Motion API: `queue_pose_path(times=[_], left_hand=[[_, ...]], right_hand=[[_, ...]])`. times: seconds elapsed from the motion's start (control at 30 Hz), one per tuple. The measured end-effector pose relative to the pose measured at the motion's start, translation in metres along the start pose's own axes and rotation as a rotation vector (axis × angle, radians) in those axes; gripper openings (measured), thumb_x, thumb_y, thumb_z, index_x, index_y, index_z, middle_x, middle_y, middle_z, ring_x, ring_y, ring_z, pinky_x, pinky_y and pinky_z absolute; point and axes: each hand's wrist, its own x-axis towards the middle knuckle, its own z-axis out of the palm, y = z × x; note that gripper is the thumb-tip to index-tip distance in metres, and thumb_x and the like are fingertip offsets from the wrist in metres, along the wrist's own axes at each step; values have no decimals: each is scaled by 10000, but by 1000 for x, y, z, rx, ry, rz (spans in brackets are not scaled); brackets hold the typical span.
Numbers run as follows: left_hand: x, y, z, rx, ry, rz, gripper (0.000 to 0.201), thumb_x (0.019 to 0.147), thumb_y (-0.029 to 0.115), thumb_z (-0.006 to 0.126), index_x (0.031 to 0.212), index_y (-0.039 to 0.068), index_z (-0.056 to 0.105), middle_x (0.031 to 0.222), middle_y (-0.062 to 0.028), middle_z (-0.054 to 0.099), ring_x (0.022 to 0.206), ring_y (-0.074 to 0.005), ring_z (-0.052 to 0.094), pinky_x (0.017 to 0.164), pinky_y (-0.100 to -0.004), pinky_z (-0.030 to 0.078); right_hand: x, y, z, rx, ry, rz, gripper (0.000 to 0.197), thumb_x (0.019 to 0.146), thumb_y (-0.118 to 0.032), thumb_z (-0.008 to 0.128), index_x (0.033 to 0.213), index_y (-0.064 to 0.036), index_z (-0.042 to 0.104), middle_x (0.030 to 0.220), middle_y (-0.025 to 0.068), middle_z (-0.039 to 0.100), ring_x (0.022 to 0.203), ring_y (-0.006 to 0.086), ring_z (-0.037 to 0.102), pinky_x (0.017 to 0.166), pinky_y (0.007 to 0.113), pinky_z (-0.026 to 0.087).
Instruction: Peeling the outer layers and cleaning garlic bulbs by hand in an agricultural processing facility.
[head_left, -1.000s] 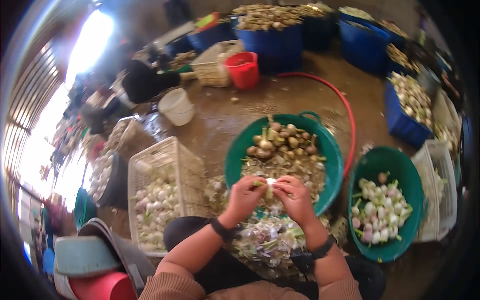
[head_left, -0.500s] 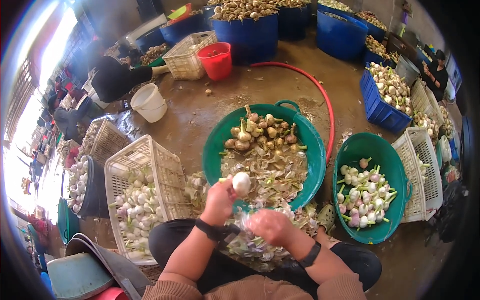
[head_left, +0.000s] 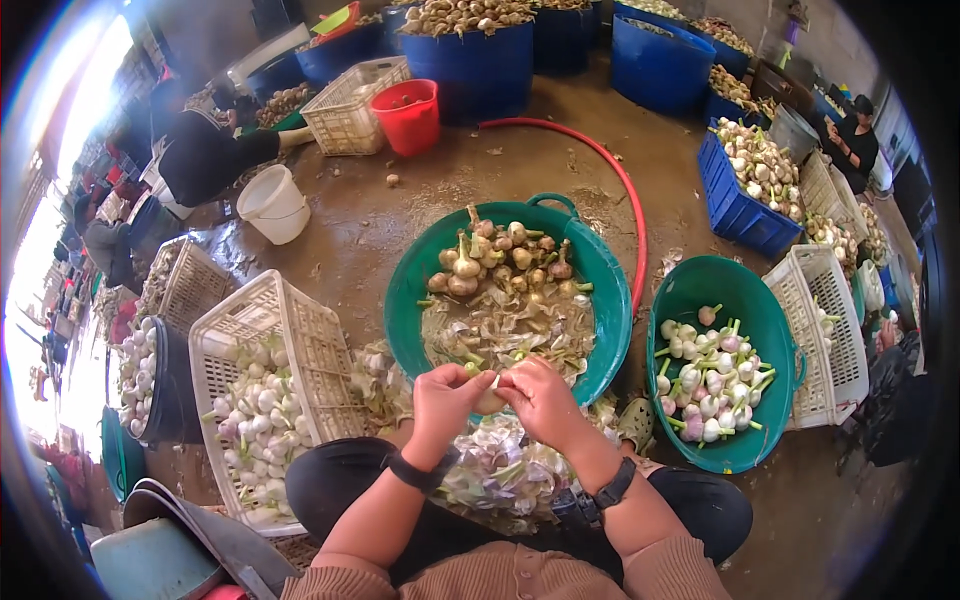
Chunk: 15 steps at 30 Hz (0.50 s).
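Observation:
My left hand [head_left: 445, 396] and my right hand [head_left: 546, 402] meet over the near rim of a green tub [head_left: 612, 345]. Both are closed on one pale garlic bulb [head_left: 489, 403], fingertips pinched close to its stem; the fingers partly cover it. Inside the tub, brown-skinned garlic bulbs [head_left: 462, 262] are heaped at the far side, with loose papery peelings [head_left: 500, 325] nearer me. More white and purplish peelings [head_left: 510, 465] are piled between my legs, below the hands.
A second green tub [head_left: 672, 300] at right has cleaned bulbs with green stems. A white crate [head_left: 325, 340] of white bulbs stands at left. Beyond lie a red hose [head_left: 625, 185], a white bucket [head_left: 275, 205], a red bucket [head_left: 408, 118] and blue barrels. Other people sit at both sides.
The right hand has moved in to the bulb, which the left hand held up alone before. Both hands are now lower and together. The whole view has shifted slightly.

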Motion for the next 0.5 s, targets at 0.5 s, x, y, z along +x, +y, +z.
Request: queue_pose_path(times=[0.5], left_hand=[[9,-3,3,-470,69,-409,203,885,265,533,804,81,511,598,21,473,446,-56,370,392,-194,317]], right_hand=[[-21,43,39,1376,-92,920,641,865,-549,410,1277,-60,378,1121,174,525,912,286,574,726,365,485]])
